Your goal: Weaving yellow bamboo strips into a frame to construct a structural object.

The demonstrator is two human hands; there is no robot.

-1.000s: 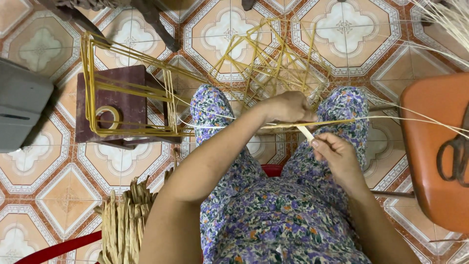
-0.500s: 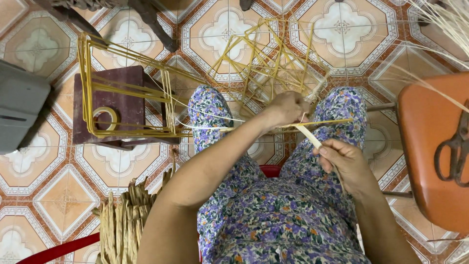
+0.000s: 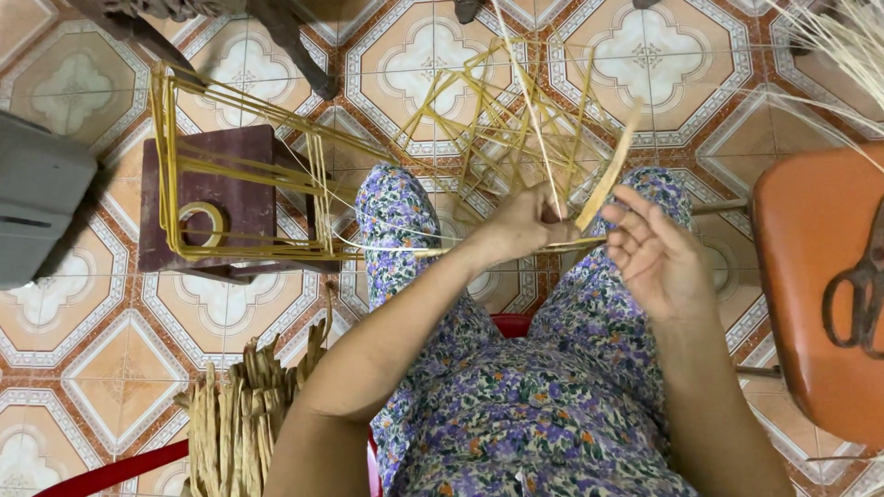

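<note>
My left hand is closed around a thin cane rod of a yellow frame that lies across my knees. My right hand is just right of it, fingers spread, pinching a flat pale fibre strip that rises up and to the right. Behind the hands stands a tangle of yellow cane frames. My lap is covered by purple flowered cloth.
A dark wooden stool with a tape roll sits at the left under the frame. A bundle of dried fibre strips lies by my left leg. An orange chair with scissors stands right. A grey box is at far left.
My right hand has risen from low beside my knee to level with the left hand, opening its fingers. The strip now points upward instead of lying along the rod.
</note>
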